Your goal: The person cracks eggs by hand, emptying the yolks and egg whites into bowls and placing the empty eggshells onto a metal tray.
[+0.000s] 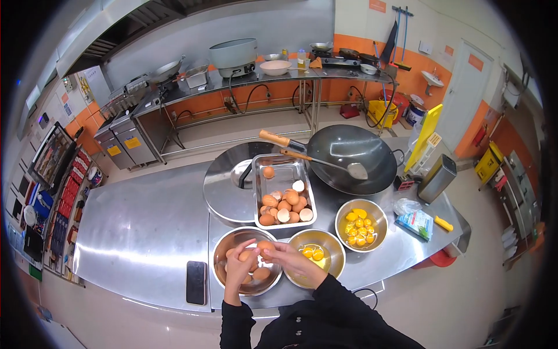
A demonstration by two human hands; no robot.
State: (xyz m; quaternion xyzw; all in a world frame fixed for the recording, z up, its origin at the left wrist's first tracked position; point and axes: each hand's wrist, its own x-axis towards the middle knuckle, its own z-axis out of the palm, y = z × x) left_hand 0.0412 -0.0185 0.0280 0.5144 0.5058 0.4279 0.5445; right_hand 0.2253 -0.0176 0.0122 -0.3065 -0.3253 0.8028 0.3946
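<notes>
Egg (267, 249) is pinched between the fingers of the right hand (297, 263), while a second egg (245, 255) is enclosed by the grip of the left hand (237, 269). Both are held just beside each other over the left steel bowl (219, 256); whether they are touching cannot be told. More brown eggs (261, 273) are contained below. To the right, yolks (313, 253) in clear white are held by the middle bowl (304, 237), and a larger cluster of yolks by the right bowl (378, 213). Behind, brown shells, some with pale insides showing, are heaped in a metal tray (290, 167). A phone (196, 282) is laid on the steel desk (145, 221), left of the bowls.
</notes>
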